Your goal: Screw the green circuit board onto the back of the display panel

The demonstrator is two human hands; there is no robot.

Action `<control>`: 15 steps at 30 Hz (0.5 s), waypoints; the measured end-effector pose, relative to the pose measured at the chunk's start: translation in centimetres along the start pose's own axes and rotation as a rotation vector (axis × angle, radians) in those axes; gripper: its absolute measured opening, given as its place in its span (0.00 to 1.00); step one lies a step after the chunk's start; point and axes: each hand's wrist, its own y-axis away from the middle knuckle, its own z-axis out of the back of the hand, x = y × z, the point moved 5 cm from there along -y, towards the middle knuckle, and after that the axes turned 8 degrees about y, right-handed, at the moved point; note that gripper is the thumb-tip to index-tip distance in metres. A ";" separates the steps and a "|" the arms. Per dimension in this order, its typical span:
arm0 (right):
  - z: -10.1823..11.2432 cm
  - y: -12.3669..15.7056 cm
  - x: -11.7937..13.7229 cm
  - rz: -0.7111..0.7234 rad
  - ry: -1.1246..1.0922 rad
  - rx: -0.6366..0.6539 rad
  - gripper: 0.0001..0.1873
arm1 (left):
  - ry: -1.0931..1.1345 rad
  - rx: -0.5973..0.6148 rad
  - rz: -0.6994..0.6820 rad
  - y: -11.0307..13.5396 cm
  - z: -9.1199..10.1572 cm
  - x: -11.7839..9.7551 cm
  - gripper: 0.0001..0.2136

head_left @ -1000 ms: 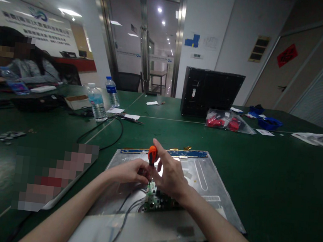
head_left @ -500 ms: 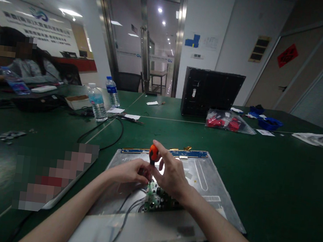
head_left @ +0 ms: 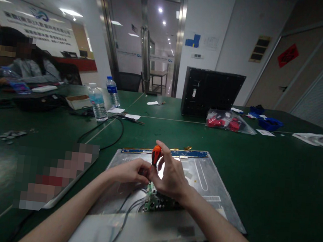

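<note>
Green table: I am looking across its green top toward glass double doors, with a person in a grey sleeve sitting at the far left.
Metal-backed panel: it is lying flat before me, a narrow blue circuit strip running along its far edge.
Green circuit board: it is resting on the panel, partly covered by the right hand.
Right hand: this is grasping the orange-and-black screwdriver, which is standing nearly upright over the board's far left corner.
Left hand: this is bunching its fingertips beside the driver's shaft; I cannot tell whether they are gripping anything.
Screwdriver step: I am judging this as driver work at that corner; whether the tip is engaging a screw is too small to tell. The next move is calling for a steady shaft and light downward pressure.
Grey leads: these are trailing from the board's left side, and I am counting them as a snag risk.
Farther off: water bottles, a black monitor and a bag of red items are standing or lying well clear; only the hands are blocking my view.
</note>
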 end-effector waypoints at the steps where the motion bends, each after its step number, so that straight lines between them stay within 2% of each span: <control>1: -0.1 0.0 -0.1 -0.005 0.001 0.004 0.41 | 0.005 0.010 0.000 0.0 0.0 0.1 0.08; 5: -0.3 0.1 -0.3 -0.010 0.012 0.002 0.46 | 0.029 0.014 -0.007 0.0 0.0 0.2 0.08; 11: -0.2 -0.1 -0.2 0.015 0.034 -0.031 0.38 | 0.032 -0.042 -0.018 0.3 0.0 -0.6 0.07; 15: -0.5 -0.1 -0.3 -0.015 0.067 0.006 0.39 | 0.061 -0.031 0.003 0.2 -0.2 -0.5 0.07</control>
